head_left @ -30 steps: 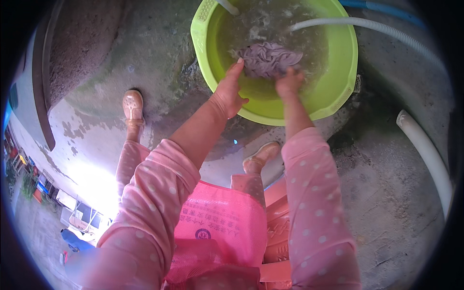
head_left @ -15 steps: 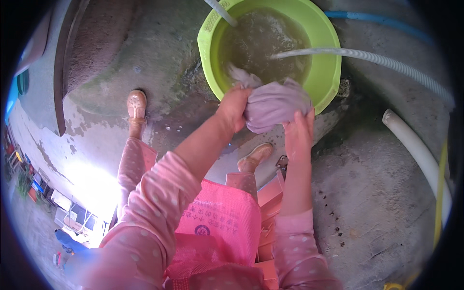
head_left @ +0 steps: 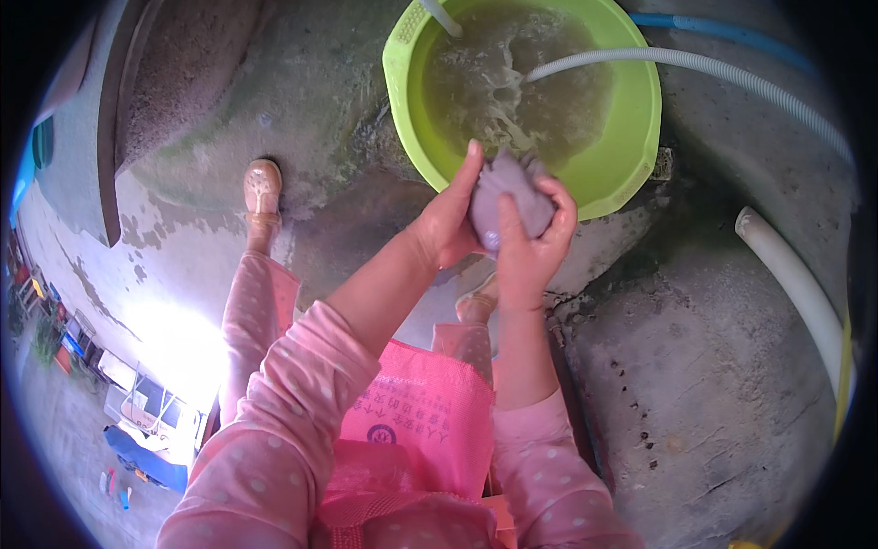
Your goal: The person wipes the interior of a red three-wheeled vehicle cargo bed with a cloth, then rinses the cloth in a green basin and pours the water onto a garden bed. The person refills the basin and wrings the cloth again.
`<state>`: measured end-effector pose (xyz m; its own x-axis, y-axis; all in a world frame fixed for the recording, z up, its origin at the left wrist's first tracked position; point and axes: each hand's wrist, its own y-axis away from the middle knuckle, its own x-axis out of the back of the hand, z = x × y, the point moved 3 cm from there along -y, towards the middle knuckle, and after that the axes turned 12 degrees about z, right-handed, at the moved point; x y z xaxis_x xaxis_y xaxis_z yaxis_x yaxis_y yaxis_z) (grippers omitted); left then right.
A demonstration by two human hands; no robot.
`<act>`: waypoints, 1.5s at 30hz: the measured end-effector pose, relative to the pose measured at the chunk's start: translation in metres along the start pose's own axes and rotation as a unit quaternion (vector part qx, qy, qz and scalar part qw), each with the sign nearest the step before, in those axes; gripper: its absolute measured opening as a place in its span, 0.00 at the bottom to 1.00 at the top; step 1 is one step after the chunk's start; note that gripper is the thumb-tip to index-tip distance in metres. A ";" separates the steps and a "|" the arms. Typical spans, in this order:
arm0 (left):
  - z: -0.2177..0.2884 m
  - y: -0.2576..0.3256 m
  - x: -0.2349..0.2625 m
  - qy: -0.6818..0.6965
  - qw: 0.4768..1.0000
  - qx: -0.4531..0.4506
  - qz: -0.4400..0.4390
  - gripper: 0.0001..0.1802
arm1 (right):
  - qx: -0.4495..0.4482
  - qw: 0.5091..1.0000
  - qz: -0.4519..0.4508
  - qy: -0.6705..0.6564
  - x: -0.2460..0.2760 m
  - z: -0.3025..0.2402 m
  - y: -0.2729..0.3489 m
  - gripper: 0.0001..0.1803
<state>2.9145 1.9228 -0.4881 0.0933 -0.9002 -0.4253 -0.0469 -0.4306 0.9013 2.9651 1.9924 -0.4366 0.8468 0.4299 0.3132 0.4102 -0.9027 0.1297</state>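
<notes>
A wet, greyish-purple cloth point(head_left: 514, 194) is bunched into a compact ball between my hands, over the near rim of a lime-green basin point(head_left: 631, 174). My left hand point(head_left: 450, 215) presses the cloth from its left side, thumb pointing up. From the right, my right hand point(head_left: 535, 242) wraps its fingers and thumb round it. Murky water point(head_left: 512, 73) fills the basin and is stirred up. A grey corrugated hose point(head_left: 677, 57) ends in that water, and a second pale hose point(head_left: 443, 16) enters from the basin's far left.
On the right, a thick white pipe point(head_left: 796, 288) lies on the concrete floor point(head_left: 722, 393), with a yellow hose point(head_left: 842, 375) beside it. A blue hose point(head_left: 722, 35) runs behind the basin. A raised concrete edge point(head_left: 112, 156) stands at left. A pink apron point(head_left: 416, 403) covers my lap.
The cloth has gone from a loose, wide bundle to a tight ball. My right hand has moved left, closer to my left hand. The basin sits slightly higher in view.
</notes>
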 end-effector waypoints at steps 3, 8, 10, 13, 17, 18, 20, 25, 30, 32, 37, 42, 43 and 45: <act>0.009 -0.002 -0.011 0.036 0.996 -0.005 -0.079 0.33 | -0.009 0.999 0.040 -0.029 -0.002 -0.022 0.018 0.26; 0.024 0.007 -0.041 -0.197 0.952 -0.234 0.009 0.15 | -0.305 0.911 0.101 -0.257 0.007 0.000 -0.011 0.20; 0.033 0.022 -0.062 -0.381 0.846 -0.367 0.066 0.10 | -0.360 0.846 0.038 -0.391 0.007 0.027 -0.017 0.17; 0.030 0.025 -0.072 -0.492 0.683 -0.532 0.088 0.07 | -0.461 0.783 -0.004 -0.417 0.001 0.040 -0.020 0.15; 0.027 0.032 -0.068 -0.558 0.649 -0.514 0.049 0.08 | -0.478 0.707 -0.153 -0.499 0.005 0.072 -0.015 0.12; 0.027 0.034 -0.066 -0.571 0.634 -0.520 0.043 0.10 | -0.482 0.707 -0.162 -0.492 0.008 0.077 -0.013 0.12; 0.028 0.034 -0.055 -0.564 0.632 -0.529 0.046 0.12 | -0.504 0.731 -0.142 -0.437 0.003 0.067 -0.007 0.12; 0.028 0.010 0.015 -0.415 0.806 -0.394 0.152 0.08 | -0.553 0.759 -0.085 -0.334 -0.005 0.078 0.023 0.17; 0.056 0.008 0.077 -0.218 0.867 -0.295 0.337 0.31 | -0.520 0.819 0.222 -0.102 0.020 0.096 0.026 0.32; 0.064 -0.007 0.085 -0.197 0.905 -0.267 0.267 0.32 | -0.510 0.809 0.264 -0.127 0.022 0.114 0.017 0.35; 0.076 -0.034 0.088 -0.208 0.954 -0.140 0.162 0.19 | -0.458 0.846 0.243 -0.122 0.018 0.143 0.015 0.33; 0.051 0.013 0.081 -0.217 0.943 -0.188 0.166 0.21 | -0.463 0.845 0.240 -0.116 0.044 0.122 0.034 0.29; 0.044 0.025 0.081 -0.226 0.942 -0.186 0.164 0.21 | -0.474 0.839 0.243 -0.113 0.051 0.116 0.040 0.28; 0.034 0.054 0.066 -0.245 0.939 -0.186 0.156 0.20 | -0.490 0.836 0.205 -0.135 0.066 0.115 0.054 0.28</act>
<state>2.8838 1.8376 -0.4703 -0.3394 -0.9397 -0.0416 0.3627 -0.1715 0.9160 3.0818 1.9740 -0.5176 0.9480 -0.0512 0.3142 -0.2966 -0.5004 0.8134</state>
